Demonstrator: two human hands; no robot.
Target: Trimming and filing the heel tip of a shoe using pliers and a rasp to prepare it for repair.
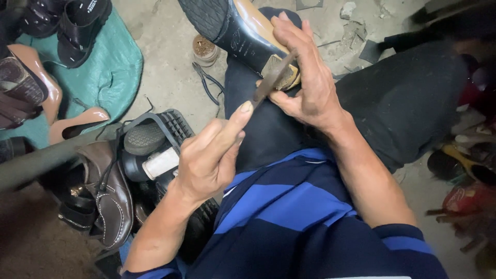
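Note:
A black high-heeled shoe [232, 28] with a tan insole lies across my knee, sole up, its heel end pointing toward me. My right hand [305, 77] grips it around the heel. My left hand [212, 157] holds the handle of a thin dark blade [274, 80], thumb pressed along it. The blade's tip rests on the worn heel tip of the shoe. My legs are in dark trousers [403, 98].
Brown lace-up shoe [108, 191] and black soles sit in a pile at lower left. A green cloth [108, 72] holds sandals and tan heels at upper left. Pliers [206, 82] and a small tin [205, 49] lie on the concrete floor. More shoes crowd the right edge.

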